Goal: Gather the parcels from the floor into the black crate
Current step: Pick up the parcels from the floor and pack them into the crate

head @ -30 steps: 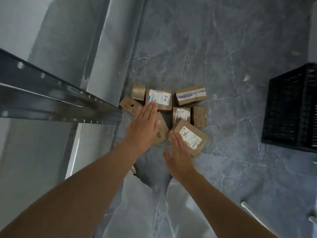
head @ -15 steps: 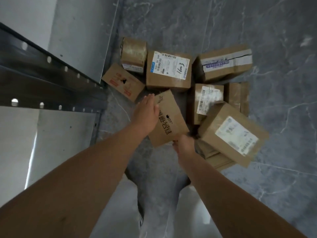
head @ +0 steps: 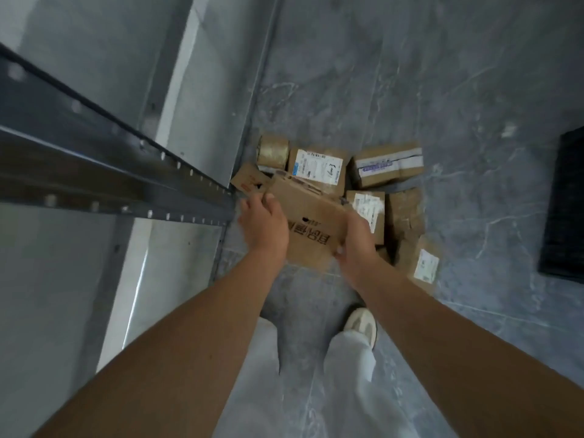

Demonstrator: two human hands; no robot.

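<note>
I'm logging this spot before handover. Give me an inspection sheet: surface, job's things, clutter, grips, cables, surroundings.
Surface: grey marbled floor.
Job's things: printed brown box held in both hands above the pile. Other parcels lie clustered on the floor, among them a taped roll, a white-labelled box and a blue-taped box. The black crate is at the right edge, apart from the pile.
Clutter: nothing seen.
Grips: left hand holds the box's left side; right hand holds its near right corner.
Cables: nothing seen.
Surroundings: metal shelf rack on the left; the person's white trousers and a pale shoe below.
</note>
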